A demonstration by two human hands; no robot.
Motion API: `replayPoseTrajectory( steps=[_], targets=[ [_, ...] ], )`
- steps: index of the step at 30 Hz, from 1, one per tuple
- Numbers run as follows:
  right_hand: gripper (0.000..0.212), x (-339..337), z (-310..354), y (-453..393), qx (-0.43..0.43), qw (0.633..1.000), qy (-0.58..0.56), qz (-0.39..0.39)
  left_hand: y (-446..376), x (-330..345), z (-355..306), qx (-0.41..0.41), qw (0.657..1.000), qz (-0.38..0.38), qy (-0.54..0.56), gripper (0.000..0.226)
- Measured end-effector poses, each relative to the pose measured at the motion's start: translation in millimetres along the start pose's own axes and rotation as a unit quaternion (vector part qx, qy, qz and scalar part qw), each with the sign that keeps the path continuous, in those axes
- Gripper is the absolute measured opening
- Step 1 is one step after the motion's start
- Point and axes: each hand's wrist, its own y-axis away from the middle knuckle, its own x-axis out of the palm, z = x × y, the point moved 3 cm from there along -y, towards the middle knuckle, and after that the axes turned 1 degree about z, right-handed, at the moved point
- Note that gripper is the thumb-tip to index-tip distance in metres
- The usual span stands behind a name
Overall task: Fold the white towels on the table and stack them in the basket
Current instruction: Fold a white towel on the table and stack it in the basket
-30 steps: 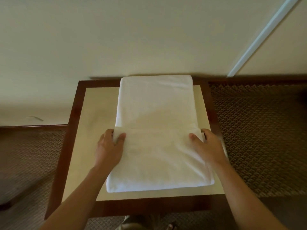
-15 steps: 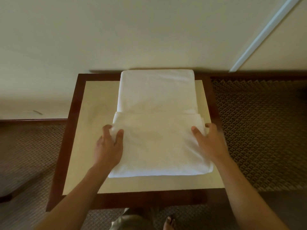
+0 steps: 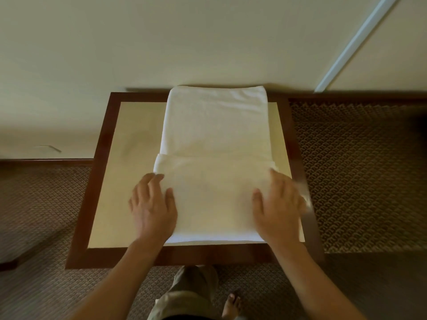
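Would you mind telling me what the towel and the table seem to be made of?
The towel looks like white cotton terry: soft, matte, slightly nubby. The table seems to be dark, glossy wood framing a smooth cream panel, possibly laminate; the look leaves that open.

Bare forearms, olive-khaki trousers (image 3: 194, 294) and a bare foot (image 3: 232, 303).

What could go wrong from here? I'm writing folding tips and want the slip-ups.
The white towel already overhangs the table's far edge; pushing further could slide it against the wall. The right hand sits at the towel's side, near the table's edge, so that side may skew. No basket is in view, so carrying risks unfolding.
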Motion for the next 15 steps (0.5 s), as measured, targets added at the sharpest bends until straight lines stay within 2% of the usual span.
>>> replayPoseTrajectory(
  steps=[1,3,5,6,8,12,15],
  targets=[
    [0.061,8,15,-1,-0.066,0.997,0.006,0.047,-1,6,-15,0.055,0.998,0.015,0.001,0.035],
    [0.063,33,38,-4,-0.169,0.975,0.043,0.139,-4,29,-40,0.143,0.982,0.119,-0.020,0.046],
    [0.065,50,40,-15,-0.199,0.958,0.081,0.190,-9,52,-44,0.185,0.954,0.216,-0.093,0.061],
    [0.066,54,34,-24,-0.193,0.956,0.094,0.202,-17,58,-37,0.183,0.945,0.236,-0.131,0.065],
    [0.067,52,12,-45,-0.158,0.960,0.113,0.201,-35,58,-13,0.151,0.946,0.229,-0.176,0.070],
    [0.067,32,-49,-69,0.006,0.973,0.123,0.196,-58,34,46,0.032,0.946,0.243,-0.212,0.067],
    [0.069,16,-58,-65,0.090,0.972,0.132,0.171,-57,17,55,-0.002,0.943,0.218,-0.252,0.067]
  ],
)
